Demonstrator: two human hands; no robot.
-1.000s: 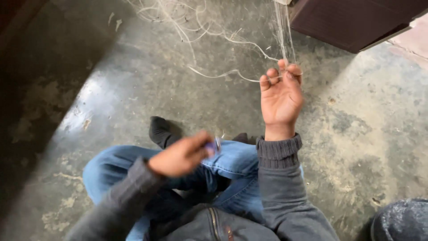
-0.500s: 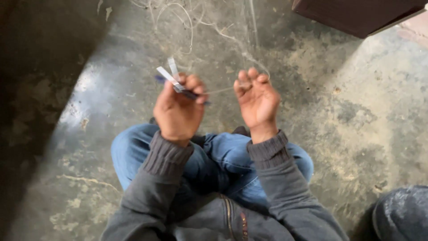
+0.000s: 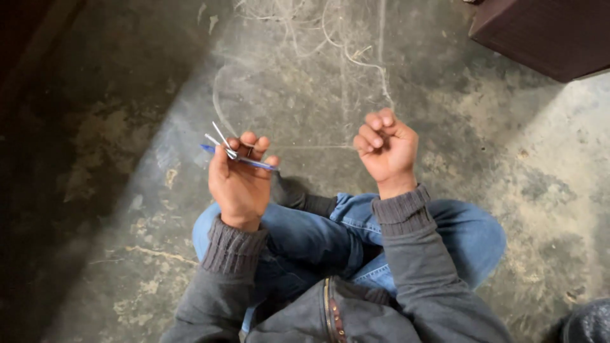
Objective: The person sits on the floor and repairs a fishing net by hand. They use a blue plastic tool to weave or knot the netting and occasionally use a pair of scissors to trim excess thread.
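The left hand (image 3: 240,181) is raised above the crossed knees in blue jeans (image 3: 356,232), fingers curled tight around small blue-handled snips (image 3: 232,152) whose thin metal tips poke out up and to the left. The right hand (image 3: 387,149), on the jeans' far side, is closed in a loose fist pinching a fine pale thread (image 3: 311,147) stretched between both hands. Beyond the knees, loose thread (image 3: 356,57) lies tangled on the stained, worn concrete floor (image 3: 127,190). A dark wooden box (image 3: 546,35) sits further right.
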